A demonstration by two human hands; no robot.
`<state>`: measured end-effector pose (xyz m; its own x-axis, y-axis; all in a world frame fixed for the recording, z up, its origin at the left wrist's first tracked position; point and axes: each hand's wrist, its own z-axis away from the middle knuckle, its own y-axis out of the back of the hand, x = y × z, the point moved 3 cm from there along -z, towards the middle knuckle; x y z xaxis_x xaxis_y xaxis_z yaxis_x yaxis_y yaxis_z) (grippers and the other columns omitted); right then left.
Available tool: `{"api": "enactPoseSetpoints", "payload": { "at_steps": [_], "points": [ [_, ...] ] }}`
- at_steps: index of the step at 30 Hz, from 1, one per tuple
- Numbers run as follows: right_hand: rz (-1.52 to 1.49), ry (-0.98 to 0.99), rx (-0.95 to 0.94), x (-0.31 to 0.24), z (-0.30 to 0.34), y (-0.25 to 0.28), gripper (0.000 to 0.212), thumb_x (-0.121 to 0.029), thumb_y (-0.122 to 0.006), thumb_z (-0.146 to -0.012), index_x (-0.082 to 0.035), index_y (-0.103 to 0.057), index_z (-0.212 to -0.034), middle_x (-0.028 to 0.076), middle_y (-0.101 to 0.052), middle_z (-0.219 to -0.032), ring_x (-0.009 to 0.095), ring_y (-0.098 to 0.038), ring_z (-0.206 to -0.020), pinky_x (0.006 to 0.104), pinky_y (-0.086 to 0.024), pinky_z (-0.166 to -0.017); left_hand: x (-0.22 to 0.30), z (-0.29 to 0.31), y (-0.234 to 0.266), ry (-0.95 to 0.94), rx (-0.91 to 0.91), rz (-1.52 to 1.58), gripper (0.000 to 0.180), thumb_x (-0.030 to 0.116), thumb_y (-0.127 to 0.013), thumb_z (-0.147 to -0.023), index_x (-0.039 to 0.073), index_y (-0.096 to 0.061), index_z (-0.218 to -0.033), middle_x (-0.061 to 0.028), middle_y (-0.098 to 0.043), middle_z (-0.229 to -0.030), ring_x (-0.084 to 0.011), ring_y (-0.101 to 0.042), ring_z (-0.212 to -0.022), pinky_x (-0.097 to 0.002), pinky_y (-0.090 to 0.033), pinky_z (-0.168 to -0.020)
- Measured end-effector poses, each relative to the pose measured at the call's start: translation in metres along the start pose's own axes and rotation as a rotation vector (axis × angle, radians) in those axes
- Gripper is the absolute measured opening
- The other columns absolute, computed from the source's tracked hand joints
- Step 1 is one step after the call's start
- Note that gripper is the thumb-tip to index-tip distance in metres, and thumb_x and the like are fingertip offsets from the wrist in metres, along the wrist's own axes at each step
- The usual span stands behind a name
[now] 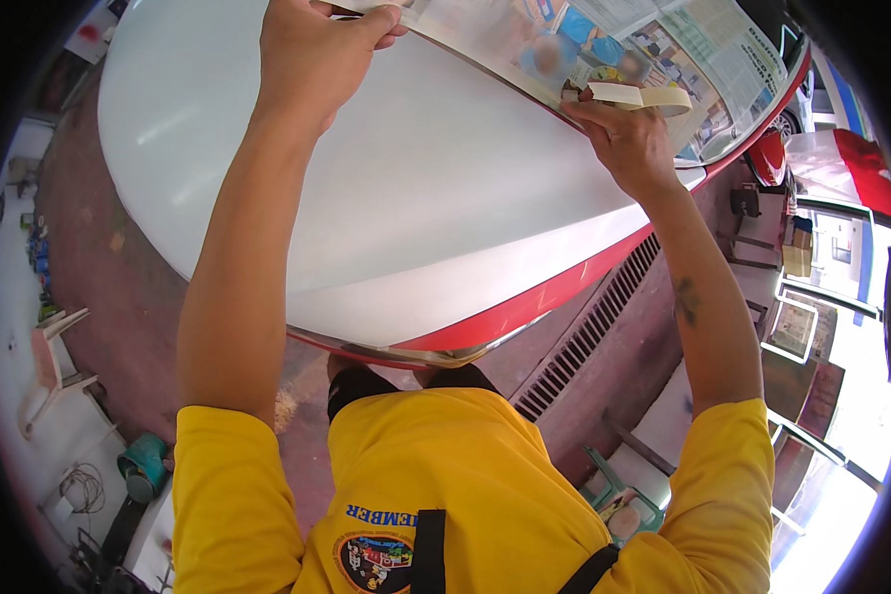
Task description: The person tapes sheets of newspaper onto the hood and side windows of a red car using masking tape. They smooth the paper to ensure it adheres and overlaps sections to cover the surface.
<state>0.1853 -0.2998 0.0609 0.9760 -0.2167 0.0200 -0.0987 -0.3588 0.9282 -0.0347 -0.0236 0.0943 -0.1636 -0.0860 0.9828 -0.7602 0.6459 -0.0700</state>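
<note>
Head view, the only one supplied. A broad white panel point(416, 218) with a red border point(554, 295) along its near right edge lies in front of the person. Printed newspaper point(604, 45) is laid along its far edge and reaches toward the far right corner; its near margin follows a dark seam there, which, in my judgement, is why both hands are set on that line.

The left hand point(319, 61) is at the far edge, left of centre, thumb and fingers bent in close to the paper's margin. The top of the picture cuts part of it off, so whether it pinches or merely presses cannot be told. Its position would suit steadying that end.

The right hand point(632, 148) is at the far edge, nearer the right corner, fingers curled closed with a cream roll of tape point(671, 100) held against them. Thumb and fingertips meet at the margin; what they pinch is too small to confirm. Carrying the roll this way appears to leave the fingertips usable.

Beyond the near right edge, a slotted floor grating point(589, 332) is noted.
</note>
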Motion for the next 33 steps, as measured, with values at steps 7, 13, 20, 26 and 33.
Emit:
{"api": "enactPoseSetpoints", "payload": {
  "at_steps": [7, 13, 20, 26, 33],
  "points": [
    [0.067, 0.076, 0.009, -0.005, -0.004, 0.006, 0.023, -0.014, -0.082, -0.096, -0.026, -0.090, -0.114, 0.007, -0.085, -0.099, 0.034, -0.078, -0.085, 0.0474, -0.062, -0.089, 0.024, 0.009, -0.003, -0.024, -0.060, 0.029, 0.052, -0.016, -0.070, -0.096, -0.010, -0.051, -0.144, -0.0189, -0.077, -0.117, -0.0192, -0.079, -0.088, -0.0295, -0.066, -0.073],
    [0.140, 0.171, 0.038, -0.006, -0.003, 0.007, 0.029, -0.012, -0.083, -0.093, -0.026, -0.089, -0.118, 0.004, -0.081, -0.120, 0.032, -0.075, -0.106, 0.0449, -0.063, -0.089, 0.046, 0.006, -0.015, -0.065, -0.054, 0.084, 0.056, -0.015, -0.072, -0.093, -0.008, -0.051, -0.145, -0.0195, -0.078, -0.116, -0.0207, -0.079, -0.087, -0.0288, -0.065, -0.071],
    [0.321, 0.249, -0.008, -0.005, 0.008, 0.003, 0.036, -0.010, -0.082, -0.093, -0.028, -0.085, -0.123, -0.003, -0.075, -0.123, 0.024, -0.072, -0.115, 0.0418, -0.062, -0.092, 0.013, -0.006, 0.001, 0.155, -0.024, 0.032, 0.053, -0.014, -0.072, -0.096, -0.007, -0.053, -0.145, -0.0179, -0.078, -0.117, -0.0199, -0.079, -0.086, -0.0299, -0.066, -0.072],
    [0.361, 0.338, 0.000, -0.005, 0.008, 0.007, 0.039, -0.012, -0.078, -0.096, -0.028, -0.082, -0.131, -0.003, -0.074, -0.124, 0.023, -0.070, -0.119, 0.0411, -0.063, -0.091, -0.077, -0.038, 0.030, 0.208, -0.084, 0.012, 0.049, 0.002, -0.084, -0.099, -0.008, -0.062, -0.142, -0.0159, -0.081, -0.121, -0.0237, -0.081, -0.102, -0.0351, -0.068, -0.096],
    [0.363, 0.344, -0.068, 0.006, 0.011, 0.006, 0.044, -0.011, -0.076, -0.097, -0.031, -0.080, -0.136, -0.001, -0.075, -0.127, 0.024, -0.071, -0.123, 0.0439, -0.063, -0.095, -0.084, -0.040, 0.012, 0.233, -0.033, -0.049, 0.063, -0.004, -0.080, -0.098, -0.001, -0.051, -0.155, -0.0188, -0.080, -0.121, -0.0258, -0.082, -0.098, -0.0339, -0.069, -0.091]
  ]
}}
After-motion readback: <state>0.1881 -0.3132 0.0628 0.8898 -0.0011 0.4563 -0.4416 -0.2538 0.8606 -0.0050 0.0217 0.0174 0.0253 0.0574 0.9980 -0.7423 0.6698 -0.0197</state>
